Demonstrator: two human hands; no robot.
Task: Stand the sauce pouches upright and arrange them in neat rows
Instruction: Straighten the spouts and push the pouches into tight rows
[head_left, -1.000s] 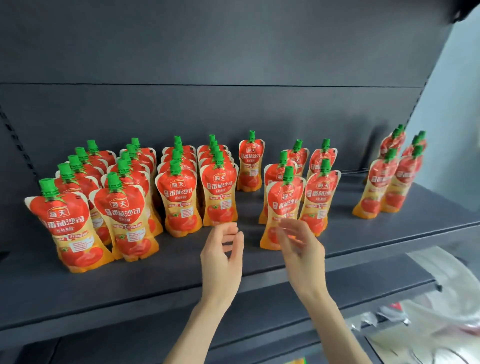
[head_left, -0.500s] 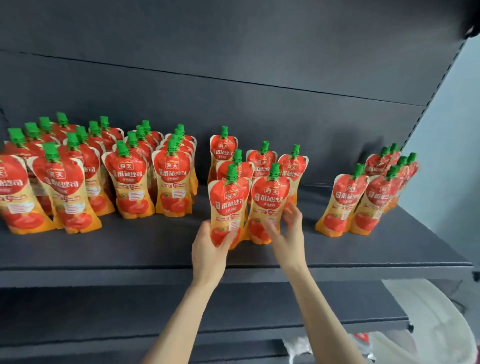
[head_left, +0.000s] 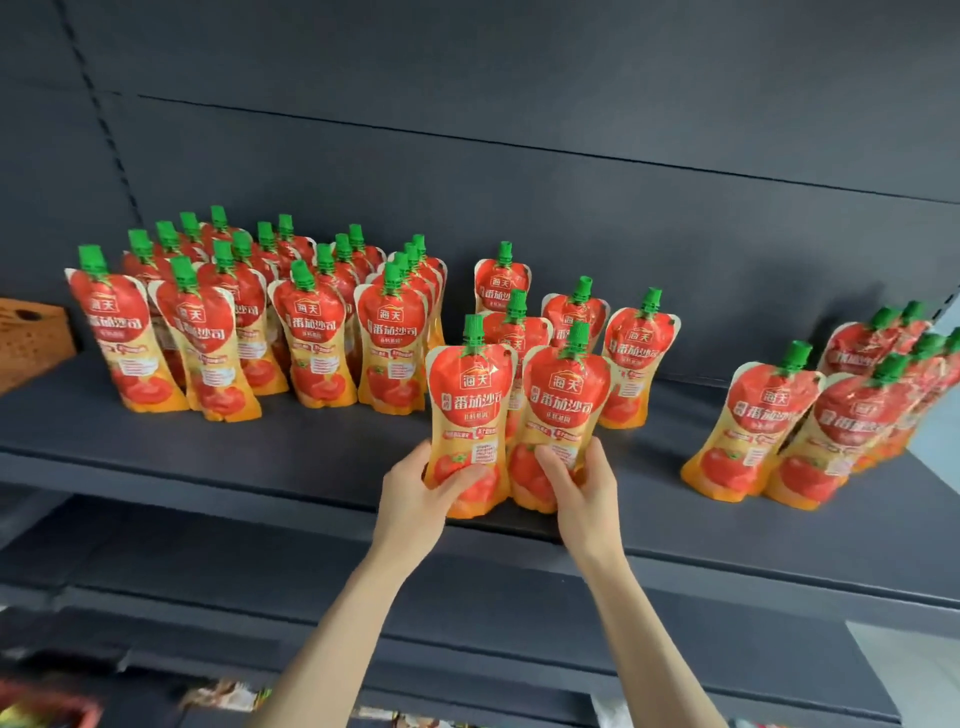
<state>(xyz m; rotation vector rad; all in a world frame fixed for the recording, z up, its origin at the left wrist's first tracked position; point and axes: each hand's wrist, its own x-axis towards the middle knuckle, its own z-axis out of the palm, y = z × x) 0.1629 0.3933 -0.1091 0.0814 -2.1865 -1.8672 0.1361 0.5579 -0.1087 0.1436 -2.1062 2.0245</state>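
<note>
while half a second ago the hands were only reaching the bases of the two front pouches in the middle group, now each has a proper hold: the left hand (head_left: 415, 499) is wrapped round the lower part of the left front pouch (head_left: 470, 410), thumb across its face, and the right hand (head_left: 582, 493) grips the bottom of the right front pouch (head_left: 563, 410) the same way, fingers curled on its front. a second ago both hands were open and clear of any pouch. the two pouches stand upright, side by side and touching, green caps up, and they have come forward since the earlier frame, their bases now at the front edge of the dark shelf (head_left: 260, 457); i cannot tell whether they rest on it or are lifted just off. behind them the other four pouches (head_left: 641, 358) of that group stand where they did, loosely staggered. to the left the big block of pouches (head_left: 311, 332) is in upright rows as before, well apart from the hands, and to the right the smaller cluster (head_left: 810, 415) leans a little near the shelf's end. with the view shifted, a brown cardboard box (head_left: 31, 338) now shows at the far left of the shelf, beside the big block. below, a lower shelf (head_left: 467, 623) runs under the forearms.
</note>
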